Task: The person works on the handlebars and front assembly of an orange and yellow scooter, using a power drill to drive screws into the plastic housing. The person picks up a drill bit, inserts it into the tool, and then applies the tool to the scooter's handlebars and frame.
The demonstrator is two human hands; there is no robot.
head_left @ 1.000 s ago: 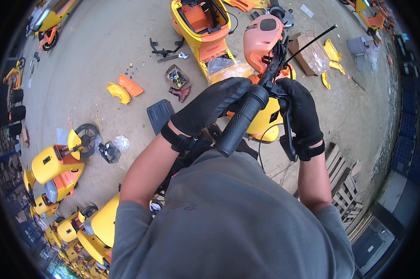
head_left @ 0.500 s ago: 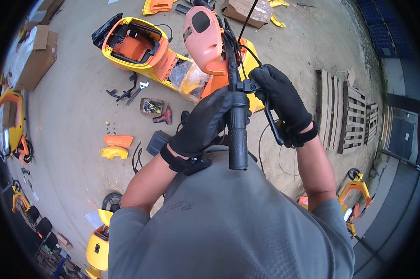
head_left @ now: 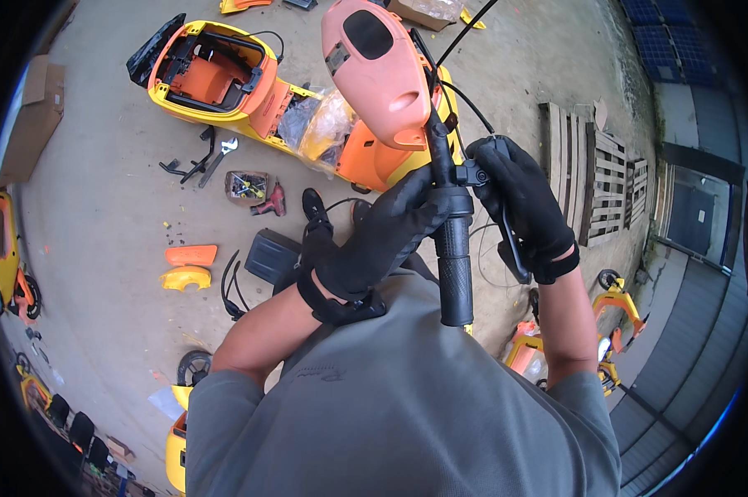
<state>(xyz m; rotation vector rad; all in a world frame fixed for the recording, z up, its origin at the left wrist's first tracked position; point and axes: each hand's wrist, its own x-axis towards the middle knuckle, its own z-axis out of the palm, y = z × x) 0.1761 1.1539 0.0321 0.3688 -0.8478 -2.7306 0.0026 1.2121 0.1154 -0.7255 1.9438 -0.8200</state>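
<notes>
Black handlebar grip (head_left: 455, 286) just right of frame centre, left hand (head_left: 382, 240) bent against its upper end, whether pinching unclear, right hand (head_left: 519, 195) beside it, clasping the brake lever (head_left: 515, 253) near its top.

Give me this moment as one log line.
left hand: on upper end of handlebar grip | right hand: at brake lever | floor: red drill beside hardware box

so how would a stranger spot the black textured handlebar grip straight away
Start at the large salmon-pink plastic cover, top centre. Beside it, a black tubular handlebar runs down past the black-gloved left hand. The black grip is its thick, textured cylindrical end in front of the grey shirt, unlike the slim black lever alongside.
</notes>
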